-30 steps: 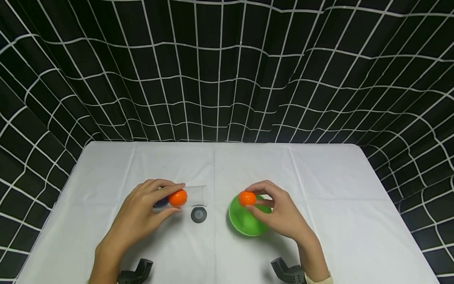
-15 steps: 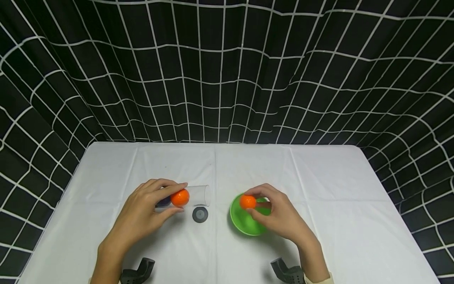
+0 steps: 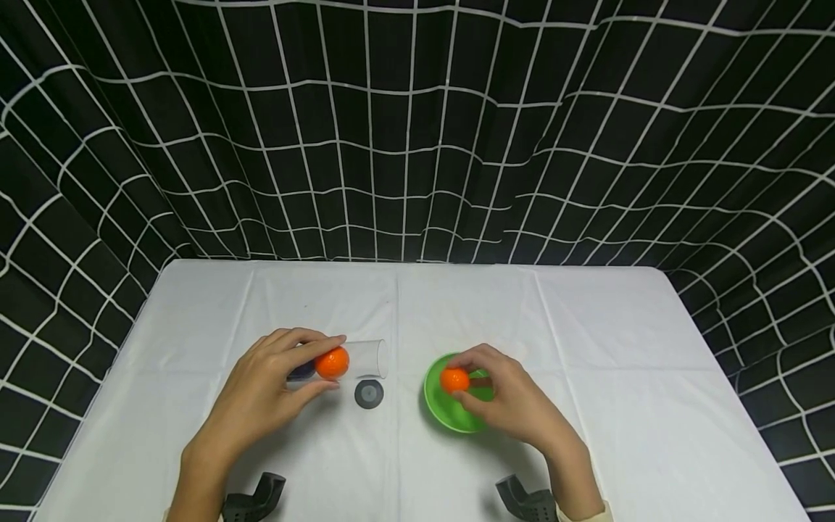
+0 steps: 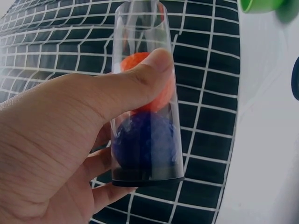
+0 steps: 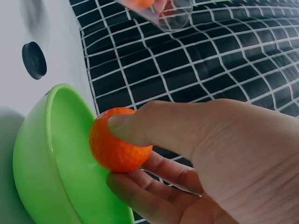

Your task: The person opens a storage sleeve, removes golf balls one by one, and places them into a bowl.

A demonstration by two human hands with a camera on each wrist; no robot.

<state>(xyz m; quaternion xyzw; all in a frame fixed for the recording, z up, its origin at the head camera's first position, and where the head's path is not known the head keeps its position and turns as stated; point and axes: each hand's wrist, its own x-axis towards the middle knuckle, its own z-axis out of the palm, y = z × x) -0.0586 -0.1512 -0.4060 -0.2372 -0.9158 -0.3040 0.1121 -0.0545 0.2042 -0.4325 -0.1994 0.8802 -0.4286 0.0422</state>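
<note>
My left hand point(image 3: 261, 384) grips a clear tube point(image 3: 375, 359) that points its open end to the right in the head view. Inside the tube an orange ball point(image 4: 133, 60) sits against a dark blue ball point(image 4: 145, 140), which is at the black-capped end. Thumb and fingers of my right hand point(image 3: 515, 402) pinch a dimpled orange golf ball point(image 5: 110, 149). That ball is above the light green bowl point(image 3: 446, 417), near its left inner side in the head view. The hand hides the bowl's right part.
A round dark grey cap point(image 3: 369, 394) lies on the white-covered table point(image 3: 600, 319), between the tube and the bowl. Black cloth with a white grid point(image 3: 417, 145) hangs behind the table and along both sides.
My right hand has lowered slightly toward the bowl with the orange golf ball. The left hand and tube have shifted only a little to the right in the head view.
</note>
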